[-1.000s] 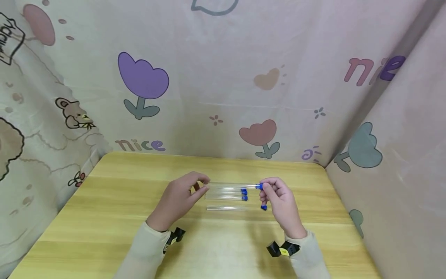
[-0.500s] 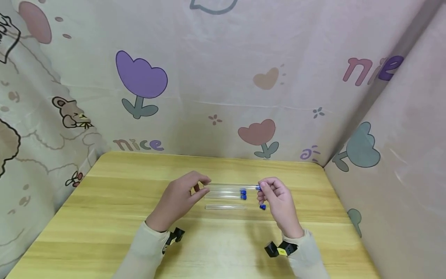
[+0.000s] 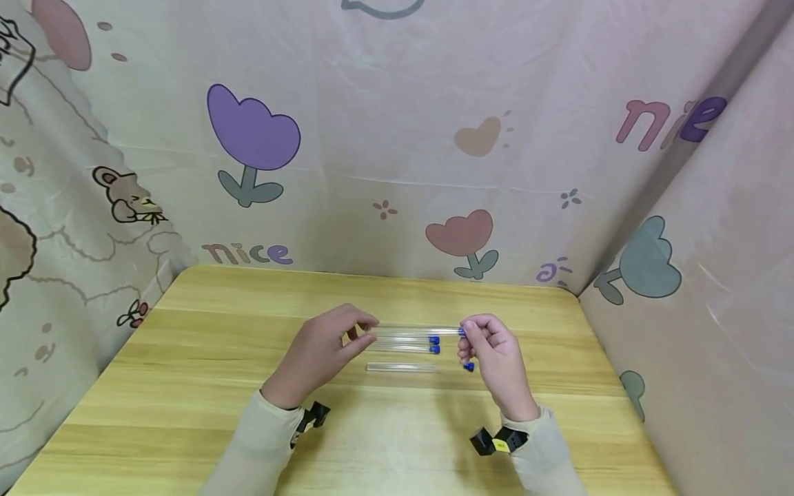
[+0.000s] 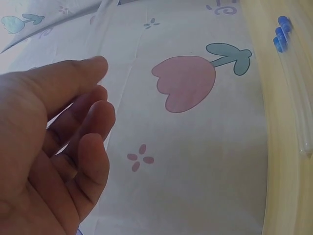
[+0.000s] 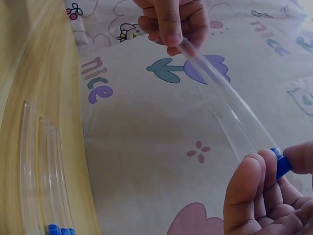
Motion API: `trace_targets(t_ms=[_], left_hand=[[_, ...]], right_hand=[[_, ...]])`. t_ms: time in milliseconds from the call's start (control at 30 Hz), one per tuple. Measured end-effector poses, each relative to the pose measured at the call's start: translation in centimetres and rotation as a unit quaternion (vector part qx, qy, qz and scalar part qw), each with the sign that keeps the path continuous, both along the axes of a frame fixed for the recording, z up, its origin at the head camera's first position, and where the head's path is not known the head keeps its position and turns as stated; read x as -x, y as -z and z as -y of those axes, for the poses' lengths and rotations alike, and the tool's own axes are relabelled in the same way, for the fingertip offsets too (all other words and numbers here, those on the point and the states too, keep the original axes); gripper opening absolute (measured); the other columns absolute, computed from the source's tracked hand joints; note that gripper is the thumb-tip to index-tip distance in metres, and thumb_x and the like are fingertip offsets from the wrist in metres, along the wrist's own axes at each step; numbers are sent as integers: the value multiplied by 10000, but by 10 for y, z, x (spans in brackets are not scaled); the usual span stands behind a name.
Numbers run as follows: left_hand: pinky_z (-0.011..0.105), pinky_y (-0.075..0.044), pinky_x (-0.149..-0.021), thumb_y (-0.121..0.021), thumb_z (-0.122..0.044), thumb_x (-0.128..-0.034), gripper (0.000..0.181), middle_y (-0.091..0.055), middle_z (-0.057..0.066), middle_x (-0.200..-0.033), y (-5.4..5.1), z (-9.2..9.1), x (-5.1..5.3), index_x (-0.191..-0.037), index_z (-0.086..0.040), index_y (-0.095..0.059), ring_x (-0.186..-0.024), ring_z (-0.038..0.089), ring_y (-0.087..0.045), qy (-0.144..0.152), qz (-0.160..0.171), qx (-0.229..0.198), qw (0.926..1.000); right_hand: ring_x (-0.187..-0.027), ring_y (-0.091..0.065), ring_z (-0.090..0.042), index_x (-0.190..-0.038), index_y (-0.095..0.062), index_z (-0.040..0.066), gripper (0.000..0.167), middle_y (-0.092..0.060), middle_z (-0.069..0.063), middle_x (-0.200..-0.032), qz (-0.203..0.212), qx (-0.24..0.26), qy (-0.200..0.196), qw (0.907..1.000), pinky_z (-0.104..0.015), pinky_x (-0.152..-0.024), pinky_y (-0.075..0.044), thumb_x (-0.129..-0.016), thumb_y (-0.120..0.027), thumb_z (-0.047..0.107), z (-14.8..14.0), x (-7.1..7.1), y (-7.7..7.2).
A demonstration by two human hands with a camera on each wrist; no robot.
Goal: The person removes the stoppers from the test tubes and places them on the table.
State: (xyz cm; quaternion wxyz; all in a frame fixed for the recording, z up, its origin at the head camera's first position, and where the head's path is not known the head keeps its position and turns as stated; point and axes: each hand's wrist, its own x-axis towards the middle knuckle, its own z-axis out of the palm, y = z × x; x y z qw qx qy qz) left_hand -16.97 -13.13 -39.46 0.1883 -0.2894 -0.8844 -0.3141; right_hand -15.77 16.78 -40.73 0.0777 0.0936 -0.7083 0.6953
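Observation:
My left hand pinches the uncapped-looking end of a clear test tube between thumb and fingers, as the right wrist view shows. At the tube's other end, my right hand pinches its blue cap between thumb and fingers. The tube is held level in the head view, raised above the table. In the left wrist view my left hand has bent fingers, and the held tube does not show. Two tubes with blue caps lie just below the held one.
Nearer the person, an uncapped clear tube lies on the wooden table. A loose blue cap lies beside its right end, near my right hand. A patterned curtain stands behind the table and along both sides.
Both hands keep their hold on the tube, with only slight shifts. The tubes and loose cap on the table have not moved; the head view itself drifts a little.

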Motion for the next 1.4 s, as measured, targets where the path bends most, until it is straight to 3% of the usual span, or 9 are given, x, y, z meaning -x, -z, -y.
trace_targets(t_ms=[167, 467, 867, 1200, 1400], left_hand=[[198, -504, -635, -809, -192, -922, 192, -695, -109, -996, 1, -2, -1, -1101, -192, -739, -802, 13, -617, 7, 169, 5, 9999], [200, -492, -624, -786, -235, -941, 165, -650, -135, -912, 5, -1, 4, -1081, -160, -742, -777, 5, -577, 91, -19, -4, 10000], [211, -468, -597, -735, -263, -984, 130, -640, -144, -902, 10, -2, 4, -1072, -167, -740, -692, 20, -506, 252, 152, -36, 9996], [219, -491, -645, -720, -285, -987, 130, -666, -148, -933, 2, 2, -1, -1090, -205, -736, -701, 18, -509, 159, 112, 98, 9998], [205, -482, -631, -760, -269, -956, 117, -652, -148, -908, 0, 2, -1, -1049, -201, -738, -710, 6, -511, 33, -115, 224, 9997]], right_hand=[[-650, -615, -114, -1081, -577, -96, 285, -627, -47, -787, 76, 57, 27, 10000, -248, -584, -564, -1085, -561, 188, -1, 0, 1], [-659, -608, -148, -1034, -588, -42, 274, -619, -101, -796, 160, -126, 121, 9997, -264, -588, -559, -1071, -593, 229, 0, 5, 1], [-624, -568, -142, -1004, -587, -45, 274, -594, -86, -761, 359, -181, 162, 9991, -286, -550, -535, -1074, -587, 220, 0, 4, 3], [-631, -567, -139, -985, -577, -37, 271, -593, -82, -757, 353, -272, 268, 9986, -249, -556, -509, -1077, -581, 218, 6, -2, 0], [-650, -571, -122, -1009, -576, -57, 260, -598, -58, -775, 185, -324, 231, 9990, -238, -564, -509, -1078, -575, 195, 6, -2, 0]])
